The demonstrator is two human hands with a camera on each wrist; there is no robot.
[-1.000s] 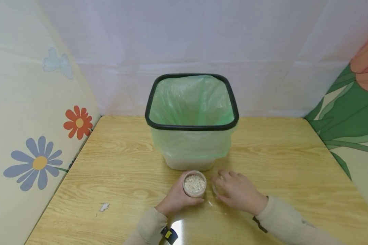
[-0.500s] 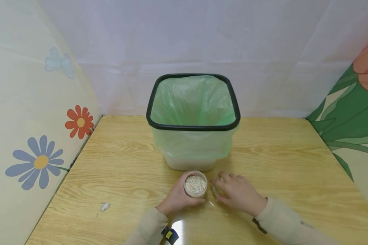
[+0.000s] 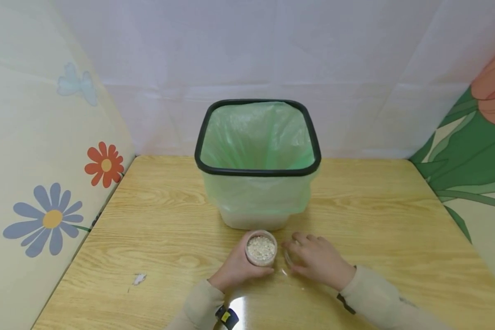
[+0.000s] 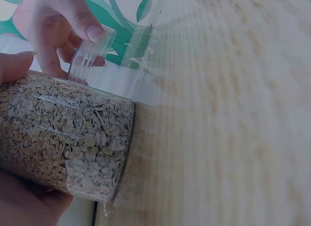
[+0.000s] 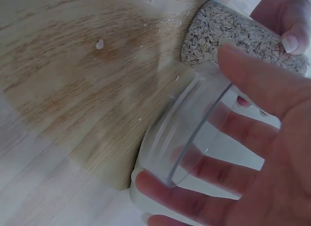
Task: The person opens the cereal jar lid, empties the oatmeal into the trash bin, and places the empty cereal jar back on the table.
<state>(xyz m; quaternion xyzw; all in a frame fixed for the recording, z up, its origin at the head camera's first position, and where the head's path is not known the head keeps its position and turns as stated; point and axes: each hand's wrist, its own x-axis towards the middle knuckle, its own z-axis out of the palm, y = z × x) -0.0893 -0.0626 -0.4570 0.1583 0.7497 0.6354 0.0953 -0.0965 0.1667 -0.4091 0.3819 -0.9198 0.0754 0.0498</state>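
Note:
My left hand (image 3: 237, 266) grips a clear jar of rolled oats (image 3: 261, 248), its open mouth facing up in the head view. In the left wrist view, the oats (image 4: 73, 133) fill the jar and its base is against the table. To the right of the jar, my right hand (image 3: 321, 261) holds a clear round lid (image 5: 182, 121) by its edge, thumb on one side and fingers on the other. From the head, most of that lid is hidden under the fingers. The lid stands on its edge close to the tabletop, a short gap away from the jar.
Behind the hands stands a white bin with a black rim (image 3: 257, 173) and a green bag liner (image 3: 257, 195). Oat crumbs (image 5: 99, 43) lie on the wooden table (image 3: 161, 220). A white worn patch (image 3: 139, 279) is at the left. Painted panels flank both sides.

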